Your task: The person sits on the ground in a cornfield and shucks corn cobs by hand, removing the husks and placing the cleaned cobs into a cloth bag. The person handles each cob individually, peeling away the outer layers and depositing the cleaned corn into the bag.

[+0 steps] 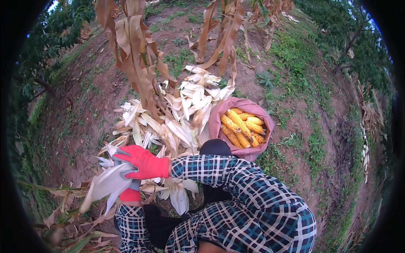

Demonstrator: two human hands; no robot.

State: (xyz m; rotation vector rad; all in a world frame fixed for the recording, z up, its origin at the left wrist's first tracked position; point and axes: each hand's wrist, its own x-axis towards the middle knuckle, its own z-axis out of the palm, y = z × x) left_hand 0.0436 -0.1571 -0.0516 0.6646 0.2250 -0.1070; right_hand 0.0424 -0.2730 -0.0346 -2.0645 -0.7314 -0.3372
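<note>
My right hand (136, 162), in a red and grey work glove, grips pale dry corn husks (109, 183) at the left of the view. Just below it is my left hand (131, 191), gloved alike and partly covered by the right hand and the husks; its fingers close around the base of the same bundle. Whether an ear of corn is inside the husks cannot be seen. A pink woven sack (269, 120) stands to the right of centre, its mouth rolled back. Husked yellow corn cobs (240, 126) fill it near the top.
Loose husks (190, 104) lie heaped in front of me, around a dry corn stalk (139, 57). Another dry stalk (221, 31) stands farther off. Fallen stalks and leaves (72, 221) lie at the lower left. Low green weeds (291, 53) grow on bare soil, with leafy trees at both sides.
</note>
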